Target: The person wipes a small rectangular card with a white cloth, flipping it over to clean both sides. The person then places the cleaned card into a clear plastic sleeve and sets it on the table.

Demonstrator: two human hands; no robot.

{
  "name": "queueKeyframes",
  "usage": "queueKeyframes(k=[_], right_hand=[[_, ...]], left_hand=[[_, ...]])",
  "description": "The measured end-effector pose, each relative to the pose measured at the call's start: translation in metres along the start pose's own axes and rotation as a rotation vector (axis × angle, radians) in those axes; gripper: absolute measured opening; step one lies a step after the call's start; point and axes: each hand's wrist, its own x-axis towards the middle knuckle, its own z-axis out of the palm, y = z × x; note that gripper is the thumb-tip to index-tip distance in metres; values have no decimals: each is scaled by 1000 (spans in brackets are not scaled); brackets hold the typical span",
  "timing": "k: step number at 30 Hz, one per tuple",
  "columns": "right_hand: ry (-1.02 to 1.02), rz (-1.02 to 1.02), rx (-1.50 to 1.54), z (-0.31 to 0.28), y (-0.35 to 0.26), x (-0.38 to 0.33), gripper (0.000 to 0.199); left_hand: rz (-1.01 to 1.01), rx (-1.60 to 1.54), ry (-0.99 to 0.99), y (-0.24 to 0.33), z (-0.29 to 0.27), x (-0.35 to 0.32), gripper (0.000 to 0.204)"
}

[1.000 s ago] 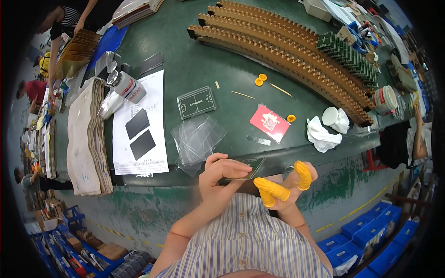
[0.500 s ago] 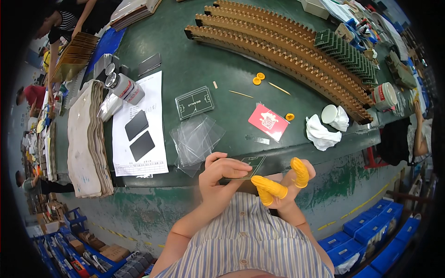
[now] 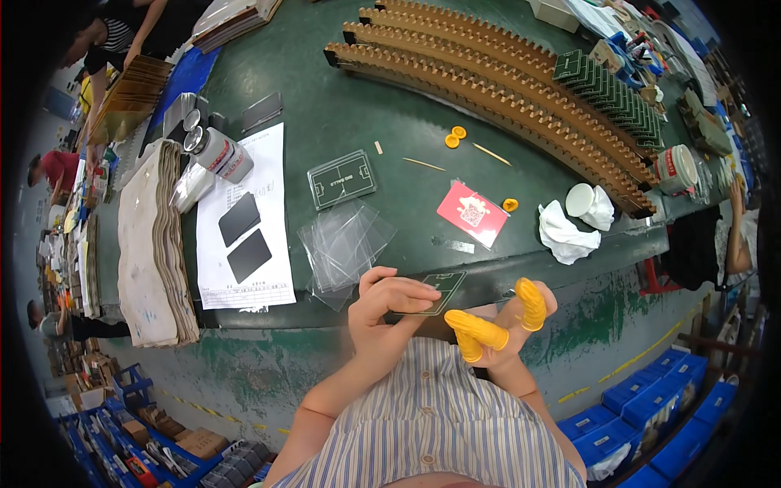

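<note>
A thin green plate (image 3: 445, 291) with pale line markings is pinched in my left hand (image 3: 382, 313), just past the table's near edge. Yellow finger cots cover the thumb and fingers of my right hand (image 3: 508, 329), which sits right of the plate with fingers apart and nothing in them. Farther in on the table lies a similar green plate (image 3: 342, 180), beside a fan of clear plastic sheets (image 3: 342, 244). A pink card (image 3: 472, 213) rests beyond my hands, with a loose yellow finger cot (image 3: 510, 205) next to it.
Slotted wooden racks (image 3: 488, 89) cross the far side, one holding several green plates (image 3: 610, 98). White cloth (image 3: 565, 236) and a tub (image 3: 675, 168) are on the right. Left are a paper sheet (image 3: 281, 175) with two dark plates, a metal-capped bottle (image 3: 224, 156) and stacked cloths (image 3: 150, 244).
My right hand has shifted very slightly to the right, away from the green plate. My left hand keeps the plate in nearly the same place.
</note>
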Motion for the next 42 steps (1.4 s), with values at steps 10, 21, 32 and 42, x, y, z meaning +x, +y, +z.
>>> queueKeyframes(k=[10,21,32,42], right_hand=[[-28,42,115,-5,1,7,48],[-17,318,838,2,3,24,98],[-143,290,696,3,0,23,91],[-231,213,921,0,2,44,92]], left_hand=[[55,-34,38,-7,-2,-2,20],[-194,-514,134,-9,1,-2,24],[-62,-543,74,-19,0,-6,25],[-116,-736,83,-24,2,-8,31]])
